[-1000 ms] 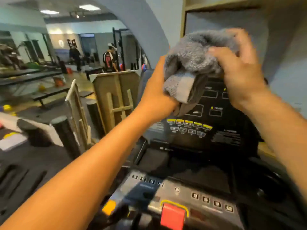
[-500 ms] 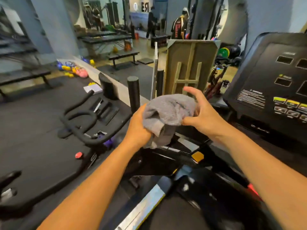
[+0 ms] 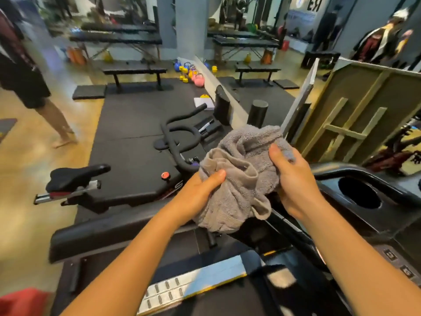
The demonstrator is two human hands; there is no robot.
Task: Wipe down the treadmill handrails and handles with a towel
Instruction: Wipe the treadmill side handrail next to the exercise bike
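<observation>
Towel [image 3: 237, 179] bunched betw. L hand [image 3: 200, 192] & R hand [image 3: 293, 179], no clear long axis.

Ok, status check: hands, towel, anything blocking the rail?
Both hands, left and right, grip the towel. Towel bunched above the handrail. Nothing blocking.

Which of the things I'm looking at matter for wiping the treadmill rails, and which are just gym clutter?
For the job: towel, held by left hand and right hand; handrail.
Lying about: spin bike, kettlebells, benches, foam roller.

Both hands [image 3: 200, 190] [image 3: 293, 179] forward, thumbs curled
</observation>
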